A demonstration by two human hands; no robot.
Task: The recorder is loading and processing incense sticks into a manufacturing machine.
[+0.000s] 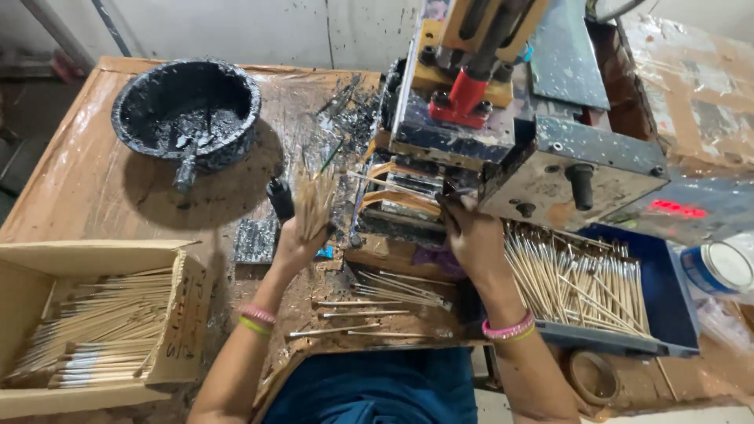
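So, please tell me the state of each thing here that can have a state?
left hand: shut on bundle of sticks, upright
right hand: at the machine, grip hidden
black bowl: holds dark paste
cardboard box: open, sticks inside
blue tray: full of sticks

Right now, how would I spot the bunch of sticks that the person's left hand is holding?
Start at the big paint-spattered machine. Just left of it, the left hand holds the bunch of sticks upright and fanned; every other stick lies flat, in the cardboard box or blue tray.
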